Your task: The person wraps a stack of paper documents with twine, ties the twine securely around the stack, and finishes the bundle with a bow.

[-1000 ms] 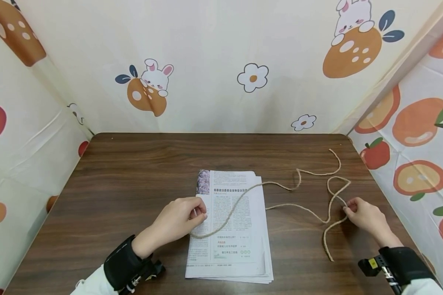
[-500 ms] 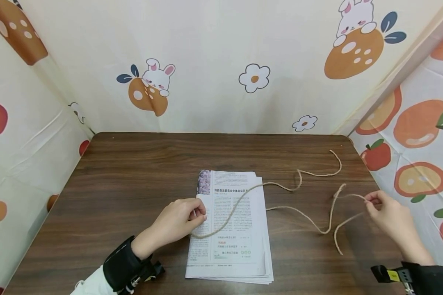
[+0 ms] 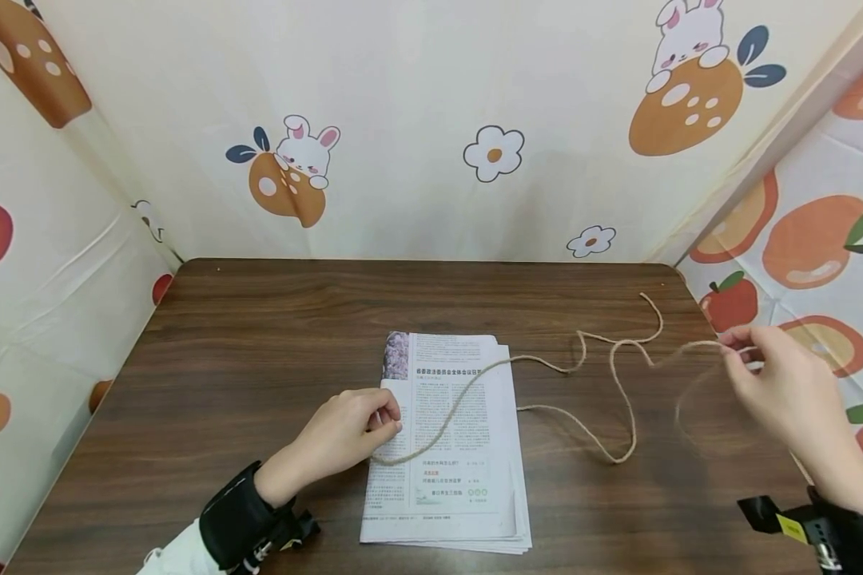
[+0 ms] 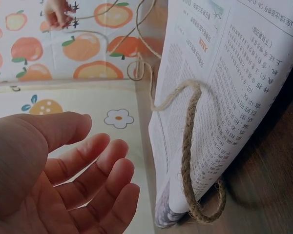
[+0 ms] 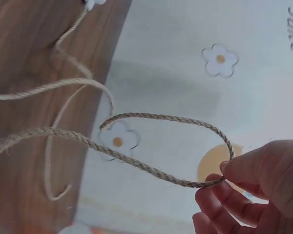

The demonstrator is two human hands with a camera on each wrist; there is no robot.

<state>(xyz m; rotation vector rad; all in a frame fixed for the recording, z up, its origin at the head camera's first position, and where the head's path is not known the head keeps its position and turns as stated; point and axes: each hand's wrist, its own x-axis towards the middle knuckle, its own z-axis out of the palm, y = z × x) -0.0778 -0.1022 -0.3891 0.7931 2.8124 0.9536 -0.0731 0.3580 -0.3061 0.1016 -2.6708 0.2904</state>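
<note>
A thin twisted tan rope (image 4: 186, 156) passes under a folded newspaper stack (image 3: 439, 511), and one length crosses its top. My right hand (image 3: 787, 387) pinches the rope between thumb and fingers, raised near the table's right side. In the right wrist view a bend of the rope (image 5: 146, 168) runs up to those fingertips. My left hand (image 3: 348, 423) is at the paper's left edge, its fingers loosely bent. Nothing lies between the left fingers (image 4: 118, 170) in the left wrist view; the rope is apart from them.
The papers lie on a dark wooden table (image 3: 259, 343). Another length of rope trails over the table's right half toward the back. Patterned curtains (image 3: 403, 96) close in the back and both sides.
My right hand has moved right and up with the rope, drawing a loose tangle apart and lifting part of it off the table. The left hand and newspaper stay put.
</note>
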